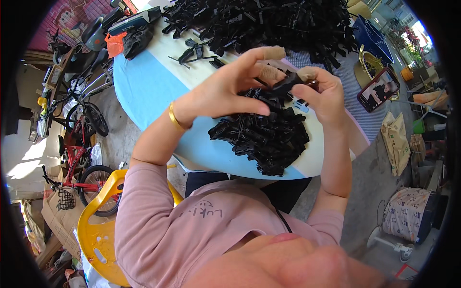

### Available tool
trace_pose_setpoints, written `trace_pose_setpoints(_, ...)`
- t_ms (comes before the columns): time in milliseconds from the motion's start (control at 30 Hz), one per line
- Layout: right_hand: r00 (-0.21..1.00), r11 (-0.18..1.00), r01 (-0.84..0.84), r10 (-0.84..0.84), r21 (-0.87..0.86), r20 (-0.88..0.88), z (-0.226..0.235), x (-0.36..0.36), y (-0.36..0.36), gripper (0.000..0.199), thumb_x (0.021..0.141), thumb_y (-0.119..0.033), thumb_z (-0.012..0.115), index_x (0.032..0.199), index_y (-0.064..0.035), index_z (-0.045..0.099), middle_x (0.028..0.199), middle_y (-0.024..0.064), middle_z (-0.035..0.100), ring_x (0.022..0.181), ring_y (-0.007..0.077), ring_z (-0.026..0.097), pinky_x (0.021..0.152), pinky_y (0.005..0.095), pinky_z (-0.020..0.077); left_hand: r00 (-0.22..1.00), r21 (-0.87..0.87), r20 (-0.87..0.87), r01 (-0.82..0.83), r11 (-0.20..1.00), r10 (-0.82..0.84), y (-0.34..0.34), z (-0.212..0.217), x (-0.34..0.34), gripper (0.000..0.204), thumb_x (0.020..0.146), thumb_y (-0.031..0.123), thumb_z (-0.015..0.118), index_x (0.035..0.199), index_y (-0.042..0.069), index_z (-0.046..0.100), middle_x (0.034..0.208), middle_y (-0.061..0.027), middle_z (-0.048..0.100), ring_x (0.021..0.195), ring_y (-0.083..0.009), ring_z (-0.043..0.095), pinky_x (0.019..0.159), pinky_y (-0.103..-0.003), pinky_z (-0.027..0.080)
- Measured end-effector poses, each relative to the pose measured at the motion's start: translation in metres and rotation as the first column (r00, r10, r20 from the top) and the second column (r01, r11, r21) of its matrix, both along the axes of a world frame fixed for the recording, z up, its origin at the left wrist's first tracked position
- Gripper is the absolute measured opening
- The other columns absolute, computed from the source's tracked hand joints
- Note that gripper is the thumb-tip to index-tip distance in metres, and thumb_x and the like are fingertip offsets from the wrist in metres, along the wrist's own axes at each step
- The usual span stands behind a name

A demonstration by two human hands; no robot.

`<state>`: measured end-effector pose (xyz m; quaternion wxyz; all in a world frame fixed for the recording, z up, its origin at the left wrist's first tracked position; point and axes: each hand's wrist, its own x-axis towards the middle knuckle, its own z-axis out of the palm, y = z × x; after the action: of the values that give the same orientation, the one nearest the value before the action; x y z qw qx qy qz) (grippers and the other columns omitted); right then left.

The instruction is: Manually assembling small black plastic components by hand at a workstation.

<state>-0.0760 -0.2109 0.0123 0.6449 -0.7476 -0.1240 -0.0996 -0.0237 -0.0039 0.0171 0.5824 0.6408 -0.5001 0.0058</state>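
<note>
My right hand [326,96] pinches a small black plastic part [286,84] between thumb and fingers, above the table. My left hand [235,89] is beside it with thumb and fingers spread apart; one taped fingertip comes close to the part or touches it, I cannot tell which. Beneath both hands lies a small pile of black plastic parts [269,139] near the table's front edge. Coverings that look like tape or finger cots wrap several of my fingertips. A small light-blue piece [301,106] shows next to my right hand, partly hidden.
A large heap of black parts [269,24] covers the far side of the table [139,91]. Several loose pieces [194,50] lie left of it. A phone [379,90] leans by a gold-coloured container [365,67] at the right. A yellow chair [98,240] stands at the lower left.
</note>
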Motion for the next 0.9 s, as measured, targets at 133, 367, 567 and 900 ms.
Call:
trace_pose_setpoints(133, 0.948, 0.921, -0.303, 0.318, 0.244, -0.024, 0.000, 0.002, -0.010, 0.028, 0.073, -0.017, 0.074, 0.090, 0.0006, 0.058, 0.080, 0.0003, 0.057, 0.071, 0.0054, 0.051, 0.064, 0.0173, 0.0400, 0.585, -0.304, -0.600, 0.464, 0.832, -0.545, 0.007, -0.007, 0.020, 0.060, 0.075, 0.005, 0.068, 0.127, 0.001, 0.039, 0.111, -0.0127, 0.054, 0.098, -0.0183, 0.056, 0.088, -0.035, 0.048)
trace_pose_setpoints(367, 0.916, 0.917, -0.391, 0.396, 0.078, -0.065, -0.003, 0.004, 0.002, 0.030, 0.073, -0.020, 0.074, 0.089, 0.0001, 0.058, 0.078, -0.0012, 0.054, 0.071, 0.0047, 0.049, 0.062, 0.0163, 0.0385, 0.323, -0.287, -0.786, 0.566, 0.773, -0.528, 0.000, -0.017, 0.017, 0.029, 0.079, 0.014, 0.067, 0.097, -0.003, 0.053, 0.089, -0.0112, 0.061, 0.081, -0.0189, 0.063, 0.078, -0.028, 0.052)
trace_pose_setpoints(567, 0.990, 0.983, -0.141, 0.137, 0.116, 0.034, -0.006, 0.001, 0.018, 0.020, 0.083, -0.012, 0.062, 0.097, 0.0003, 0.056, 0.077, -0.0012, 0.053, 0.062, 0.0026, 0.043, 0.055, 0.0152, 0.0340, 0.659, -0.061, -0.725, 0.229, 0.971, -0.201, -0.003, -0.009, 0.006, 0.022, 0.081, 0.007, 0.062, 0.095, -0.002, 0.049, 0.085, -0.0100, 0.061, 0.086, -0.0197, 0.063, 0.081, -0.029, 0.050)
trace_pose_setpoints(900, 0.999, 1.000, 0.023, -0.022, -0.004, 0.045, -0.013, -0.002, 0.030, 0.010, 0.090, -0.011, 0.053, 0.094, -0.0019, 0.054, 0.072, -0.0001, 0.054, 0.055, 0.0011, 0.039, 0.049, 0.0151, 0.0315, 0.901, -0.024, -0.433, -0.023, 0.999, 0.010, -0.006, -0.018, -0.004, 0.027, 0.086, -0.002, 0.054, 0.112, -0.003, 0.046, 0.098, -0.0081, 0.059, 0.089, -0.0137, 0.060, 0.081, -0.026, 0.050)
